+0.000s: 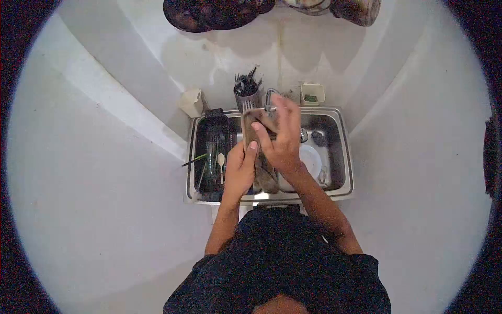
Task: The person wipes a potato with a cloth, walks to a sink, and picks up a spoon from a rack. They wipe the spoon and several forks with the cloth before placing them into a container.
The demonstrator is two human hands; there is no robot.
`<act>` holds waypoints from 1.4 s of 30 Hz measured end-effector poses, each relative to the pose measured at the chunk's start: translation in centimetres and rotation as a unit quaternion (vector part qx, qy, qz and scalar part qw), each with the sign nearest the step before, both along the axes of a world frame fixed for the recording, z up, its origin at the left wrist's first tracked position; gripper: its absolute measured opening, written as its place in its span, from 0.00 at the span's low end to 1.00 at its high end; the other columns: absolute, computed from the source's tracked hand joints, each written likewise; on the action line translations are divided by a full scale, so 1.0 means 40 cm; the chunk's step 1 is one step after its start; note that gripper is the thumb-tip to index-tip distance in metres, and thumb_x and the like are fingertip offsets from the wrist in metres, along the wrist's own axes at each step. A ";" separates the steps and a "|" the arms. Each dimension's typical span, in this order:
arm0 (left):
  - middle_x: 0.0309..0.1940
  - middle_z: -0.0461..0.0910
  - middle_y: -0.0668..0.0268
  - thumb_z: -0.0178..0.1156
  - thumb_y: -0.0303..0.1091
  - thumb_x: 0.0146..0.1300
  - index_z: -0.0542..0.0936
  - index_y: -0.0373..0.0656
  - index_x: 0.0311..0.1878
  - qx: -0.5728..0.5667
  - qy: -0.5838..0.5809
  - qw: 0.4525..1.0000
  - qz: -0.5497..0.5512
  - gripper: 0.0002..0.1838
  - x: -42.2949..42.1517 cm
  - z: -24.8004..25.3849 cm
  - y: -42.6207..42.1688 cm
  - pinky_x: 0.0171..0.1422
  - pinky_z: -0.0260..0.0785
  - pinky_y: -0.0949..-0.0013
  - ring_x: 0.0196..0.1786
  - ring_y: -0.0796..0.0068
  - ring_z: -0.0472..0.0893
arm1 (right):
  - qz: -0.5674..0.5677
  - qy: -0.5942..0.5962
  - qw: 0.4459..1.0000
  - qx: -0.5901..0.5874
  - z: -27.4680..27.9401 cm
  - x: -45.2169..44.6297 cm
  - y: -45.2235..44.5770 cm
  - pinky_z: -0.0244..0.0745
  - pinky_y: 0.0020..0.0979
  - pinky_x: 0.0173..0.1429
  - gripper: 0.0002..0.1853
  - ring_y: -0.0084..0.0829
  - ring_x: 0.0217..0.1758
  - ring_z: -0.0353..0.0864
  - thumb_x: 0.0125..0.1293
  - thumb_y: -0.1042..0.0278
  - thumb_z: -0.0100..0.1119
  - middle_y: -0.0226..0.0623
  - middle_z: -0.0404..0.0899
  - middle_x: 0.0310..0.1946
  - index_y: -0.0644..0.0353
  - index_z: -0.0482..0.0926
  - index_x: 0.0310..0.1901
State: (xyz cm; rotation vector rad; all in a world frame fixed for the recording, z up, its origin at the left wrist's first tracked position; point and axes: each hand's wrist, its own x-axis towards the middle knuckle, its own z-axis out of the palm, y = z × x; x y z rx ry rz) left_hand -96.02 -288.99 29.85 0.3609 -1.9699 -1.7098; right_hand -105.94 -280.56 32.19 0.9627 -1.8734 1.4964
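My left hand (pixel 240 170) is closed around a brownish cloth (pixel 265 175), its thumb pressed on the front. The tines of a fork (pixel 247 106) stick out of the cloth's upper end, while its handle is hidden in the folds. Over the cloth's right side is my right hand (pixel 283 140), with thumb and fingers spread and the fingertips slightly blurred. Its thumb lies over the cloth; whether it touches I cannot tell. Both hands are above the middle of a steel sink (pixel 342 157).
A utensil holder (pixel 247 99) full of forks stands behind the sink, beside the faucet (pixel 271 97). In the right basin lies a white plate (pixel 310 161). A dark rack (pixel 213 136) with a wooden spoon (pixel 221 160) fills the left side. Pans (pixel 214 13) hang above.
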 end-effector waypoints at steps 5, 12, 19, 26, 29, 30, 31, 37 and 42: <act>0.29 0.77 0.64 0.50 0.44 0.74 0.76 0.33 0.46 0.017 -0.018 1.000 -0.010 0.20 0.003 -0.006 0.007 0.39 0.67 0.69 0.33 0.79 0.71 | -0.044 -0.112 0.992 -0.042 -0.028 0.016 0.007 0.70 0.36 0.48 0.15 0.35 0.42 0.75 0.59 0.62 0.70 0.42 0.76 0.42 0.63 0.76 0.40; 0.25 0.77 0.57 0.51 0.41 0.73 0.76 0.32 0.48 -0.106 -0.056 0.993 -0.020 0.18 0.010 0.042 0.017 0.37 0.69 0.64 0.29 0.72 0.75 | 0.327 -0.498 0.761 -0.257 0.012 0.018 0.035 0.70 0.21 0.42 0.12 0.15 0.35 0.73 0.73 0.66 0.55 0.26 0.79 0.31 0.67 0.81 0.43; 0.24 0.75 0.51 0.54 0.36 0.70 0.75 0.33 0.43 -0.162 -0.035 0.986 -0.031 0.12 0.011 0.060 0.028 0.33 0.67 0.62 0.26 0.67 0.75 | 0.307 -0.441 0.823 -0.185 0.040 0.047 0.038 0.74 0.24 0.49 0.12 0.17 0.43 0.78 0.72 0.68 0.56 0.31 0.83 0.40 0.68 0.82 0.48; 0.21 0.68 0.66 0.52 0.45 0.73 0.74 0.34 0.38 -0.107 -0.023 0.991 -0.077 0.20 0.023 0.033 0.014 0.31 0.61 0.68 0.26 0.81 0.64 | 0.332 -0.451 0.810 -0.176 0.048 0.040 0.052 0.73 0.20 0.38 0.12 0.15 0.34 0.77 0.72 0.68 0.57 0.32 0.83 0.37 0.68 0.81 0.47; 0.20 0.67 0.71 0.47 0.49 0.75 0.74 0.35 0.34 0.001 0.030 0.997 -0.075 0.23 0.021 0.009 0.021 0.31 0.60 0.69 0.26 0.81 0.64 | 0.330 -0.459 0.804 -0.185 0.039 0.036 0.045 0.74 0.22 0.41 0.11 0.18 0.36 0.79 0.71 0.68 0.57 0.33 0.83 0.37 0.68 0.80 0.47; 0.20 0.67 0.71 0.46 0.49 0.76 0.73 0.36 0.33 -0.018 0.016 0.998 -0.063 0.24 0.021 0.004 0.017 0.30 0.60 0.70 0.25 0.81 0.64 | 0.343 -0.475 0.785 -0.199 0.039 0.035 0.047 0.75 0.23 0.43 0.11 0.19 0.37 0.80 0.72 0.68 0.56 0.33 0.83 0.38 0.68 0.80 0.47; 0.19 0.67 0.71 0.45 0.49 0.76 0.72 0.37 0.32 -0.037 0.003 0.998 -0.052 0.24 0.019 0.002 0.010 0.30 0.60 0.70 0.25 0.81 0.65 | 0.356 -0.490 0.767 -0.213 0.042 0.033 0.047 0.76 0.25 0.45 0.12 0.21 0.39 0.80 0.72 0.68 0.55 0.34 0.83 0.39 0.69 0.80 0.47; 0.19 0.69 0.72 0.46 0.50 0.76 0.73 0.38 0.30 -0.006 -0.080 0.991 -0.105 0.25 0.038 -0.013 0.001 0.26 0.60 0.72 0.22 0.84 0.67 | 0.426 -0.472 0.674 -0.375 0.093 -0.051 0.088 0.77 0.35 0.55 0.16 0.29 0.49 0.81 0.75 0.66 0.48 0.41 0.81 0.46 0.70 0.74 0.54; 0.19 0.70 0.73 0.49 0.50 0.75 0.79 0.37 0.35 0.114 -0.060 0.982 -0.137 0.23 0.038 0.001 0.009 0.25 0.59 0.74 0.22 0.85 0.66 | 0.341 -0.307 0.806 -0.375 0.160 -0.009 0.124 0.76 0.35 0.58 0.17 0.32 0.51 0.80 0.75 0.66 0.49 0.43 0.79 0.48 0.72 0.73 0.55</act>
